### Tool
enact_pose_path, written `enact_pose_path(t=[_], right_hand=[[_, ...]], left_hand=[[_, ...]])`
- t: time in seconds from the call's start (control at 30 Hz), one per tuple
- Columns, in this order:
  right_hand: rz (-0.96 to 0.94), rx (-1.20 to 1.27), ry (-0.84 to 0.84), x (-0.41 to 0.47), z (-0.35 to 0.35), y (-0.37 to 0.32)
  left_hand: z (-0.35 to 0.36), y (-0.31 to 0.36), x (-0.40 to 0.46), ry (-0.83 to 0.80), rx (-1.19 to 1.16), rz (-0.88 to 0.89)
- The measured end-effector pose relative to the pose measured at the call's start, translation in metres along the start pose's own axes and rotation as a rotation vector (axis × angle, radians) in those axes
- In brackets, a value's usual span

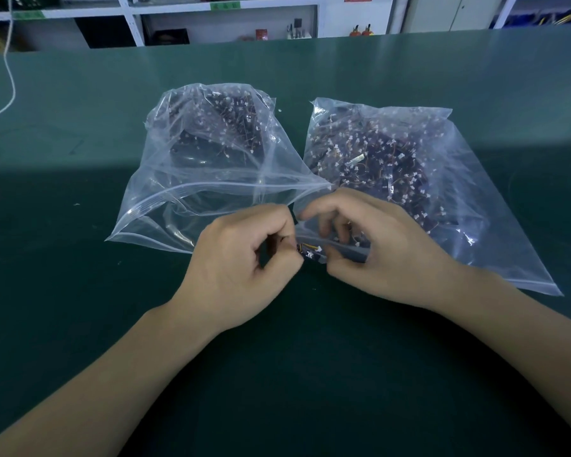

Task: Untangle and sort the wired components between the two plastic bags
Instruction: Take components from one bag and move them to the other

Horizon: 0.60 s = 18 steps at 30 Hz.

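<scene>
Head view shows your left hand point(241, 258) and right hand point(370, 245) meeting at the centre of the frame, over the dark green tabletop point(63, 225). Between them sits one component point(309, 253), a small dark board with thin wires and a white plug; both grips pinch it, left fingers curled tight on its left end, right thumb and fingers on its right. Behind your hands lie the left bag point(211, 179), mouth gaping toward you, and the right bag point(409, 179), both holding heaps of like parts. Expect the piece to be very light, its wires limp and easily snagged or torn at the solder. Hold it by the board edges or the plug, not the wires. The bag film looks slick and floppy.
</scene>
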State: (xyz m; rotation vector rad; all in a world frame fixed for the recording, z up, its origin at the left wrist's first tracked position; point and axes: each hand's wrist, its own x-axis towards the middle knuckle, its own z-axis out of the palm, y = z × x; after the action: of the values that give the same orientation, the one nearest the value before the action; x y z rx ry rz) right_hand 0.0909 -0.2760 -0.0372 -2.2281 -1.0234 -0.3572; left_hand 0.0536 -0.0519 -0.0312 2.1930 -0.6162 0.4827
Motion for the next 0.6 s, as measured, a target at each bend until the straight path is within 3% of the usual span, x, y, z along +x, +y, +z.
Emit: enact_pose_path(t=[0.17,0.47,0.6], right_hand=[[-0.033,-0.001,0.168,0.0005,-0.0006,0.0024],[-0.056,-0.004,0.263,0.0007,-0.001,0.0046],[-0.08,-0.011,0.298,0.0018,-0.0014,0.0049]], left_hand=[[0.0044,-0.0019,-0.0011,-0.018,0.15,0.009],[0.0044,-0.0049,0.0003,0.161,0.258,0.075],[0.0047,-0.0037,0.0013,0.189,0.414,0.202]])
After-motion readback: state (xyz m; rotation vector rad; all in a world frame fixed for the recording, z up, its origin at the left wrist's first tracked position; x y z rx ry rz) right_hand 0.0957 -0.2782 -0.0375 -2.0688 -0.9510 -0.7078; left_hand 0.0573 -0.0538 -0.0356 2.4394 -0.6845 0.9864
